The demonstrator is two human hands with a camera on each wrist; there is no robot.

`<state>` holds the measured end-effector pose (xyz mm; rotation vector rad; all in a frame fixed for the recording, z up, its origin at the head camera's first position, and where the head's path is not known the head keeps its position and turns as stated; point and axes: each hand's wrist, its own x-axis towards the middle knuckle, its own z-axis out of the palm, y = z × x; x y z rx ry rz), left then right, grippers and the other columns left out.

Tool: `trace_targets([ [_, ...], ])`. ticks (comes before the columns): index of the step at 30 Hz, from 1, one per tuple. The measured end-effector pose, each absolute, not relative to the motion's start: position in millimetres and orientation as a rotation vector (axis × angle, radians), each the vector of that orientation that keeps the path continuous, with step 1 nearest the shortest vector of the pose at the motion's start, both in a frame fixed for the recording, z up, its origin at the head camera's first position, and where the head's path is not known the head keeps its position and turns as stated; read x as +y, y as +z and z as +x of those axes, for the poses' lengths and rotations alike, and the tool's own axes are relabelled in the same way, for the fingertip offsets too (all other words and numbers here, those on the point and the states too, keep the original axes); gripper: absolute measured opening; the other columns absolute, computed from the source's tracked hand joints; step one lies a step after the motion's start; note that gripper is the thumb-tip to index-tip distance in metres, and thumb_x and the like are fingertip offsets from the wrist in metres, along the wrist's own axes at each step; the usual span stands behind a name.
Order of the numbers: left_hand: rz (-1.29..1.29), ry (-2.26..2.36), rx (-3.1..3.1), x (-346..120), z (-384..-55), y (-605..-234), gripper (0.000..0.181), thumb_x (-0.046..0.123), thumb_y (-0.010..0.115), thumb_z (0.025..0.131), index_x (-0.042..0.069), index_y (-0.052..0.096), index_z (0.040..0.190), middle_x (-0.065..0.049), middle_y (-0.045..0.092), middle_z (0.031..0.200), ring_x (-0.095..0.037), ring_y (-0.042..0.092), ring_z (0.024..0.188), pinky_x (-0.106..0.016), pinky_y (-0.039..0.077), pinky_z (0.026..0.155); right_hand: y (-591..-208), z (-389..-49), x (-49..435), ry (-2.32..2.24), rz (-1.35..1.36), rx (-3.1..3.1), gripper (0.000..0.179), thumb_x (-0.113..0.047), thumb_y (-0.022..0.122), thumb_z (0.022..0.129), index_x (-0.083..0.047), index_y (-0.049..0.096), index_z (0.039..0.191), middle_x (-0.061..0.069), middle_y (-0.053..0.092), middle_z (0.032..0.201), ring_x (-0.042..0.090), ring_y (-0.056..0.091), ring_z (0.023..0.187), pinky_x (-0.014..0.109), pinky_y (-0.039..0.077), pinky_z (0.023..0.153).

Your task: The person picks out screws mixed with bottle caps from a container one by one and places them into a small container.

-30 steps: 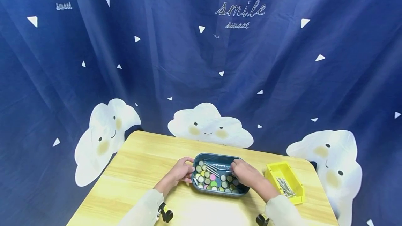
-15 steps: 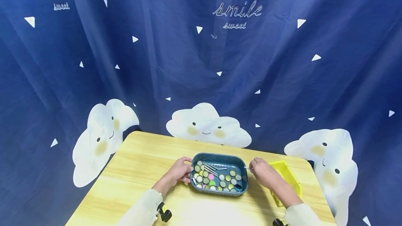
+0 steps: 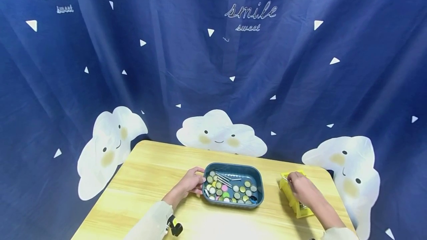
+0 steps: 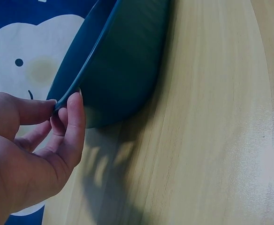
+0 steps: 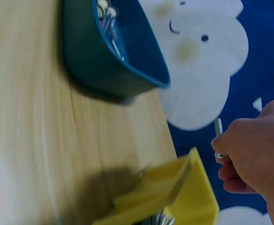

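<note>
My left hand (image 3: 189, 181) pinches the left rim of a dark teal tray (image 3: 233, 205) between thumb and fingers, as the left wrist view shows close up. Inside the tray lie many bottle caps (image 3: 242, 189), mostly silvery and yellowish with a pink and a green one, and several silver bolts (image 3: 225, 183). A silver threaded bolt (image 5: 218, 127) is pinched in my right hand (image 3: 303, 187), over the back of a yellow bin (image 3: 293, 203). More bolts (image 5: 161, 219) lie in that bin, largely hidden by the hand and the bin wall.
The wooden table (image 3: 156, 158) carries the tray at its middle and the bin near its right edge. Behind it hangs a dark blue curtain (image 3: 200, 66) printed with clouds. A small dark blue object (image 3: 254, 199) lies in the tray's front right corner.
My right hand has left the tray's right part with a bolt and moved right, over the yellow bin. The left hand stays on the rim and the tray has hardly moved.
</note>
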<state>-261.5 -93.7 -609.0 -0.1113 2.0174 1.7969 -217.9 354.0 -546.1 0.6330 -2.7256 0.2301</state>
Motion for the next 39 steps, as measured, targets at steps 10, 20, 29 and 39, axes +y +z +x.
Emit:
trace_targets([
  [10, -0.116, 1.814, 2.025, -92, -261, -611, 0.047, 0.002, 0.058, 0.094, 0.003, 0.051, 0.14, -0.015, 0.065, 0.095, -0.011, 0.058, 0.06, -0.026, 0.064, 0.05, -567, -214, 383, 0.272, 0.313, -2.912, 0.005, -0.001, 0.065, 0.091, 0.002, 0.063, 0.087, 0.01, 0.064, 0.078, 0.027, 0.066, 0.072, 0.046, 0.06, 0.063],
  [20, -0.114, 1.818, 2.019, -93, -261, -611, 0.049, 0.003, 0.059, 0.096, 0.002, 0.048, 0.143, -0.022, 0.068, 0.103, -0.012, 0.06, 0.061, -0.028, 0.065, 0.051, -582, -221, 389, 0.311, 0.221, -3.098, 0.01, -0.004, 0.062, 0.094, 0.0, 0.062, 0.084, 0.012, 0.064, 0.076, 0.031, 0.065, 0.07, 0.047, 0.058, 0.058],
  [29, -0.101, 1.835, 1.999, -90, -260, -610, 0.047, 0.002, 0.059, 0.095, 0.001, 0.049, 0.141, -0.009, 0.064, 0.085, -0.012, 0.06, 0.062, -0.028, 0.064, 0.051, -595, -221, 391, 0.219, 0.273, -3.113, 0.014, -0.004, 0.062, 0.095, 0.0, 0.06, 0.082, 0.017, 0.063, 0.075, 0.036, 0.067, 0.07, 0.05, 0.058, 0.057],
  [39, -0.104, 1.825, 2.008, -93, -261, -611, 0.048, 0.002, 0.058, 0.096, 0.0, 0.048, 0.143, -0.016, 0.067, 0.093, -0.012, 0.062, 0.063, -0.03, 0.066, 0.054, -591, -224, 389, 0.213, 0.295, -3.099, 0.016, -0.004, 0.065, 0.094, -0.005, 0.062, 0.077, 0.011, 0.063, 0.071, 0.027, 0.063, 0.066, 0.045, 0.055, 0.055],
])
